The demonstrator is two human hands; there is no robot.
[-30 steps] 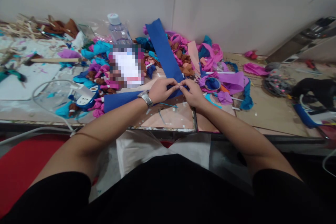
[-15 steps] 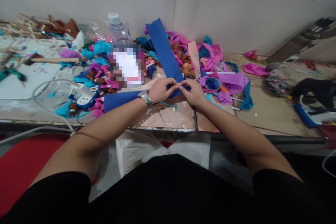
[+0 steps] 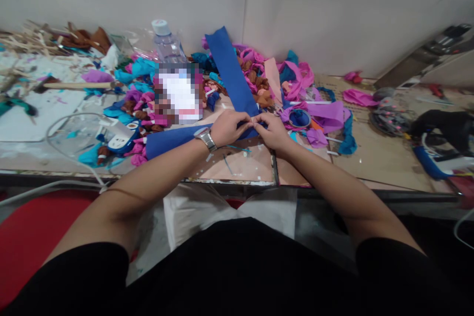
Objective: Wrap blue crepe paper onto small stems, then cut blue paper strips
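Note:
My left hand (image 3: 230,127), with a metal wristwatch (image 3: 206,139) on its wrist, and my right hand (image 3: 272,128) meet over the table with their fingertips pinched together. Between and beneath them is a blue strip (image 3: 231,66), crepe paper or thin cloth by its look. One length of it runs up and away toward the wall, over a heap of coloured pieces. A second blue length (image 3: 172,142) stretches left under my left wrist. What exactly lies between the fingertips is hidden.
A bottle with a white cap (image 3: 161,34) stands behind a blurred-out patch. Crumpled pink, brown and turquoise pieces (image 3: 140,103) lie left of my hands, near a power socket block (image 3: 122,139). A hammer (image 3: 76,85) lies further left. A purple strip (image 3: 329,113) is on the right.
Almost nothing differs. Both hands stay at the same spot on the blue strip, with only slight finger movement.

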